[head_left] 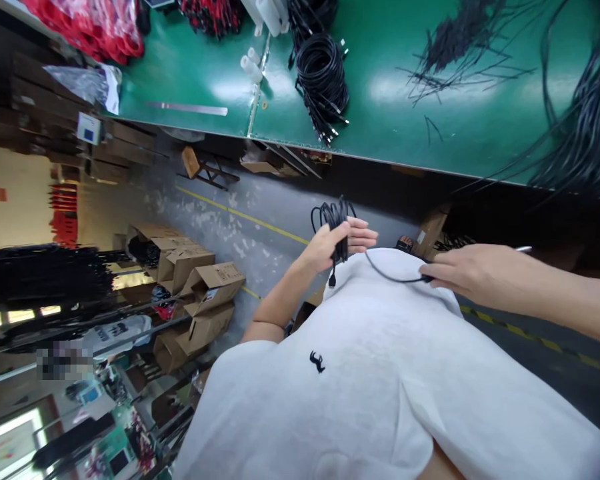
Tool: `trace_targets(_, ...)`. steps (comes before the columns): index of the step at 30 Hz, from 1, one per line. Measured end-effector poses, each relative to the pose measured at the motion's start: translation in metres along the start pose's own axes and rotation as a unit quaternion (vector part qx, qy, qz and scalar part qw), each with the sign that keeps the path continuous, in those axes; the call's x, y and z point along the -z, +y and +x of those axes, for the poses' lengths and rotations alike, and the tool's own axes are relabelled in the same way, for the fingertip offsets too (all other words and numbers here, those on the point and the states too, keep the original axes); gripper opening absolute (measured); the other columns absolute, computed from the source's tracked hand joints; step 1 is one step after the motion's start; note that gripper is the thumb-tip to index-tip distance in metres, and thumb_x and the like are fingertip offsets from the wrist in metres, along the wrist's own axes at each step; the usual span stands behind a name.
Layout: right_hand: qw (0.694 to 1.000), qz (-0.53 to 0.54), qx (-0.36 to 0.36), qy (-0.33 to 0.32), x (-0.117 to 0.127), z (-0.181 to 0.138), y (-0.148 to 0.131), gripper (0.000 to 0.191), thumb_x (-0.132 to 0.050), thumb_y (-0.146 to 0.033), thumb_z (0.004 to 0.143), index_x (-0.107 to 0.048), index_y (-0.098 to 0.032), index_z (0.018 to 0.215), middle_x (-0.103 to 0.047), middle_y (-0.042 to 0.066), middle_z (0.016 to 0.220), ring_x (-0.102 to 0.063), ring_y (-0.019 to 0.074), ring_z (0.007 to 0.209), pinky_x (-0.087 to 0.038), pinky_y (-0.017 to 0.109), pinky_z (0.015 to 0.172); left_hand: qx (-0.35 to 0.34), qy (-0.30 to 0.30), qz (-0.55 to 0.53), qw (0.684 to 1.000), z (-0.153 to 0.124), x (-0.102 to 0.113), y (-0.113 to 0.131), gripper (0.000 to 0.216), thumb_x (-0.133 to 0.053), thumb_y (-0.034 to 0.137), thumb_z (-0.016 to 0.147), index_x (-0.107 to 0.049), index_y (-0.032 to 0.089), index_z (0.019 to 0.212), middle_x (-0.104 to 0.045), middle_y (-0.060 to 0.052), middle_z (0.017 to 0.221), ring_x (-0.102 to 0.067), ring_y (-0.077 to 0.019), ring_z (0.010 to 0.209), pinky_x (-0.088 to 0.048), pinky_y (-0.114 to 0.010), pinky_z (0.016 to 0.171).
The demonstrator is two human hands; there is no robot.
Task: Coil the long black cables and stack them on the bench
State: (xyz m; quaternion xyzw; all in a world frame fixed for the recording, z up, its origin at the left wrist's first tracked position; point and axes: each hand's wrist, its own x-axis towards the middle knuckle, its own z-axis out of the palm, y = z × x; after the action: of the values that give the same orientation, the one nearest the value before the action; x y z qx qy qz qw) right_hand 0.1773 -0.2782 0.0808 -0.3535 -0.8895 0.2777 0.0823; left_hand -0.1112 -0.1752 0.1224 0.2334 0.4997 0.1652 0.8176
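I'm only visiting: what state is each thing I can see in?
Black cable: partly coiled
Left hand: thumb over the coiled part, fingers outstretched
Right hand: pinching the uncoiled length
Cable bundle: coiled, plugs sticking out
Loose cables: uncoiled, piled
Thin black strips: heaped, some scattered
Metal strip: lying flat

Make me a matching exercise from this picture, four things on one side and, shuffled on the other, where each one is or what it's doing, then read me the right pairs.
Things:
1. Left hand
2. Right hand
3. Thin metallic strip
4. White shirt

Places or states:
A. Lying on the green tabletop
B. Gripping black cable that curves toward the other hand
C. Bearing a small black emblem
D. Holding a wound black coil

Right pairs: 1-D, 2-B, 3-A, 4-C
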Motion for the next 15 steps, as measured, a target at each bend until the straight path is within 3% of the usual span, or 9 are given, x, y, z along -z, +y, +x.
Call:
trace_targets(2, 0.999, 0.003, 0.041, 0.015, 0.013, 0.023, -0.013, 0.029, -0.045, -0.035, 0.101, -0.068, -0.019, 0.092, -0.062, 0.007, 0.073, -0.055, 0.0183, 0.063, -0.031, 0.033, 0.060, 0.017, -0.060, 0.048, 0.997, 0.009, -0.004, -0.017, 0.040, -0.075, 0.047, 0.081, -0.069, 0.012, 0.099, -0.075, -0.012, 0.096, -0.073, -0.0199, 0.090, -0.056, -0.032, 0.084)
trace_targets(4, 0.999, -0.012, 0.031, 0.032, 0.021, 0.044, -0.012, 0.032, -0.043, -0.034, 0.101, -0.066, -0.017, 0.086, -0.062, 0.006, 0.071, -0.055, 0.0179, 0.063, -0.031, 0.033, 0.061, 0.044, -0.132, 0.103, 0.985, 0.013, -0.010, -0.029, 0.044, -0.074, 0.052, 0.081, -0.069, 0.012, 0.100, -0.075, -0.013, 0.099, -0.071, -0.0212, 0.096, -0.052, -0.036, 0.093)
trace_targets(6, 0.999, -0.003, 0.022, 0.045, 0.026, 0.056, -0.004, 0.032, -0.044, -0.033, 0.101, -0.065, -0.018, 0.082, -0.064, 0.006, 0.072, -0.056, 0.0171, 0.065, -0.034, 0.033, 0.064, 0.074, -0.201, 0.164, 0.963, 0.012, -0.014, -0.035, 0.044, -0.070, 0.052, 0.084, -0.071, 0.012, 0.100, -0.074, -0.011, 0.091, -0.069, -0.0188, 0.092, -0.050, -0.033, 0.091)
trace_targets(8, 0.997, 0.016, 0.025, 0.069, 0.030, 0.056, 0.002, 0.032, -0.043, -0.034, 0.101, -0.067, -0.020, 0.085, -0.067, 0.005, 0.078, -0.059, 0.0173, 0.070, -0.040, 0.034, 0.072, 0.089, -0.239, 0.186, 0.949, 0.010, -0.016, -0.036, 0.041, -0.068, 0.050, 0.086, -0.071, 0.012, 0.100, -0.068, -0.005, 0.076, -0.064, -0.0136, 0.076, -0.050, -0.028, 0.078)
trace_targets(12, 0.973, 0.022, -0.075, 0.219, 0.035, 0.028, -0.002, 0.025, -0.048, -0.035, 0.099, -0.070, -0.023, 0.097, -0.070, 0.008, 0.102, -0.064, 0.0220, 0.093, -0.047, 0.039, 0.087, 0.076, -0.181, 0.082, 0.977, 0.006, -0.014, -0.033, 0.035, -0.071, 0.048, 0.084, -0.065, 0.013, 0.089, -0.046, 0.006, 0.054, -0.040, -0.0063, 0.047, -0.035, -0.021, 0.049)
trace_targets(15, 0.959, 0.098, -0.153, 0.217, 0.023, 0.020, -0.007, 0.025, -0.052, -0.037, 0.097, -0.068, -0.022, 0.108, -0.070, 0.009, 0.105, -0.066, 0.0222, 0.089, -0.051, 0.036, 0.076, 0.051, -0.152, 0.025, 0.987, 0.003, -0.011, -0.028, 0.036, -0.071, 0.048, 0.083, -0.058, 0.016, 0.077, -0.043, 0.006, 0.047, -0.035, -0.0061, 0.040, -0.030, -0.020, 0.043)
